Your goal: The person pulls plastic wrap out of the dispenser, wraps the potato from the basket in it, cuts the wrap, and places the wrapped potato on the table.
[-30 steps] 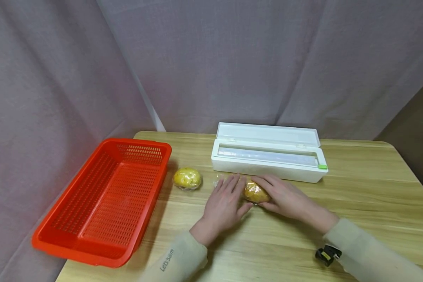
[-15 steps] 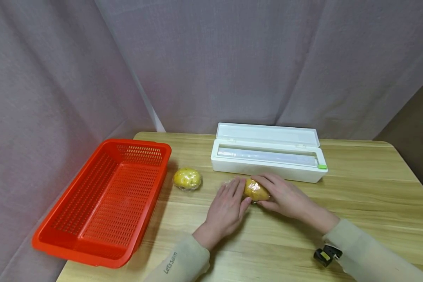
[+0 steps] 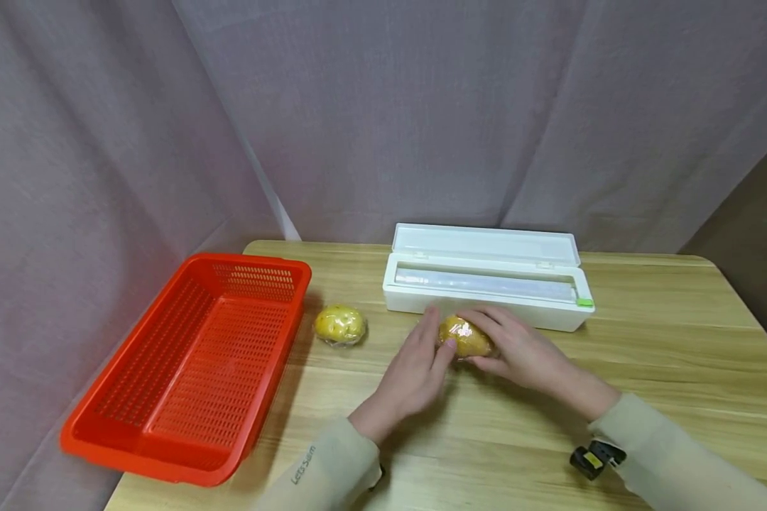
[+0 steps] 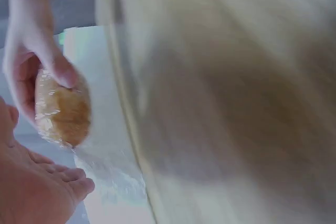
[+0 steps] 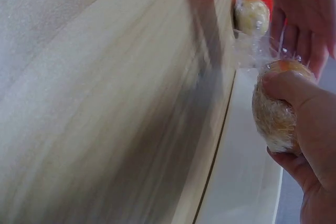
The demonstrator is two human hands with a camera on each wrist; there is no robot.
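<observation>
My right hand (image 3: 527, 355) grips a potato (image 3: 469, 339) wrapped in clear cling film, fingers over its far side and thumb on the near side. In the right wrist view a loose flap of cling film (image 5: 249, 51) sticks out from the potato's end. Beside that end is my left hand (image 3: 410, 372), its fingers extended and its thumb near the potato; in the left wrist view its fingers lie fairly straight, just off the potato. A second wrapped potato (image 3: 339, 325) sits on the table to the left of both hands.
Behind the hands stands a white cling film dispenser (image 3: 479, 301), lid up, with a roll (image 3: 486, 282) inside and a green slider at its right end. A red plastic basket (image 3: 271, 380) occupies the table's left side. A grey curtain hangs behind.
The potato in my right hand has lifted and turned slightly. My left hand has gone from lying flat over the film beside it to standing more on edge. The other potato stays put.
</observation>
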